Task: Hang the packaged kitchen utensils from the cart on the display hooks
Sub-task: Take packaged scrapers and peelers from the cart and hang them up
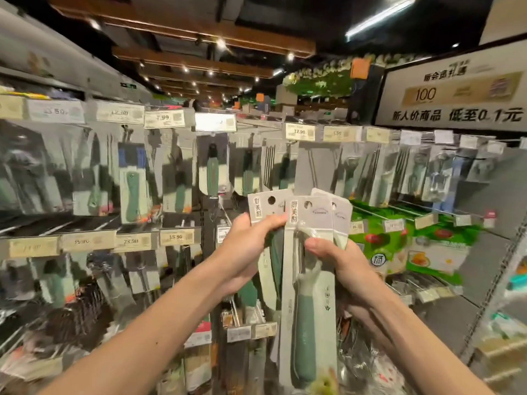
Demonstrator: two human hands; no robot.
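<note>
I hold several packaged kitchen utensils fanned out in front of the display wall. My left hand (pixel 245 246) pinches the left package (pixel 263 208), a grey card with a hanging hole. My right hand (pixel 339 263) grips the front package (pixel 309 297), which holds a green-handled peeler, with further packages (pixel 340 213) stacked behind it. Display hooks (pixel 302 143) with price tags run along the wall above the cards. No cart shows in the frame.
Rows of hung utensil packages (pixel 132 181) fill the wall on the left and centre. Green food packs (pixel 422 246) sit on a shelf to the right. A large promotional sign (pixel 456 95) hangs at the upper right. The view is motion-blurred.
</note>
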